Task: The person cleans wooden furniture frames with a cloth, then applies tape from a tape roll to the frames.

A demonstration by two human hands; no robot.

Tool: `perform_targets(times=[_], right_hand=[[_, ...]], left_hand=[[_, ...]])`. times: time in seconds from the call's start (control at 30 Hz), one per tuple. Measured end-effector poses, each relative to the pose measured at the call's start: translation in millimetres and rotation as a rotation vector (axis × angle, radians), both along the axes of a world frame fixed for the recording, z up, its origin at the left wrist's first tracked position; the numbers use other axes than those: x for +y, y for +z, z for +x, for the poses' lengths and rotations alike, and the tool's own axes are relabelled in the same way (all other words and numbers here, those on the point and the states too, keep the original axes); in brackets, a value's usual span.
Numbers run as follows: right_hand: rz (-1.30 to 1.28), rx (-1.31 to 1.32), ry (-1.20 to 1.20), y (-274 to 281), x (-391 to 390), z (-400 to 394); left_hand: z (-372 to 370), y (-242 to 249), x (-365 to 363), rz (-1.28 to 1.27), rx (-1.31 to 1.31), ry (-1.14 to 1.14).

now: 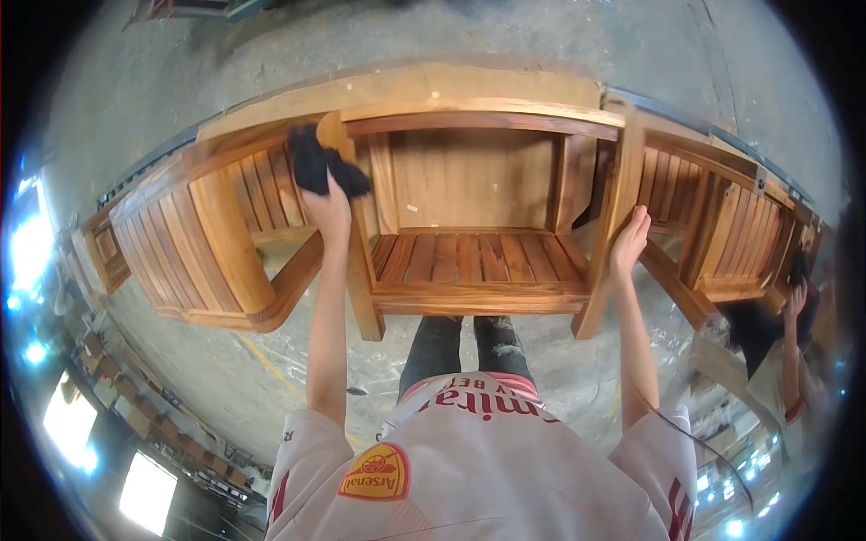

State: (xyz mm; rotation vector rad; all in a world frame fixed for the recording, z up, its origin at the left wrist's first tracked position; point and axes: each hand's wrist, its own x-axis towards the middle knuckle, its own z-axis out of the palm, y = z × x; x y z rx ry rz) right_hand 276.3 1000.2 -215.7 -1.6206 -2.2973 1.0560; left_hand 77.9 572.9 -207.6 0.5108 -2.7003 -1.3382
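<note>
My left hand [330,209] is closed on a black cloth [316,167], which lies against the top of the left post [363,261] of a slatted wooden frame. The cloth is slightly blurred. On the opposite side, my right hand [631,242] rests with its fingers stretched out along the right post [603,261]. Between the two posts, a low slatted shelf [478,259] and a plain wooden panel [474,180] show. The wood looks brown and smooth.
Another slatted wooden piece [185,252] stands at the left. More slatted furniture [744,234] is at the right, where a co-worker's hand [796,299] holds something dark. A concrete floor [505,36] lies around, with stacked boxes [135,406] at lower left.
</note>
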Motion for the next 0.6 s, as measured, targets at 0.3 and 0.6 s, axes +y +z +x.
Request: perform_targets(times=[0.3,0.6], right_hand=[[0.107,0.233,-0.275,0.1,-4.8,-5.1],[-0.039,0.791,-0.605,-12.8,9.2,35.9]], left_hand=[[-27.3,-5.4,283.9,-0.296,0.292,-0.971],[64.5,-2.8,368.4,-0.149,0.342,-1.423]])
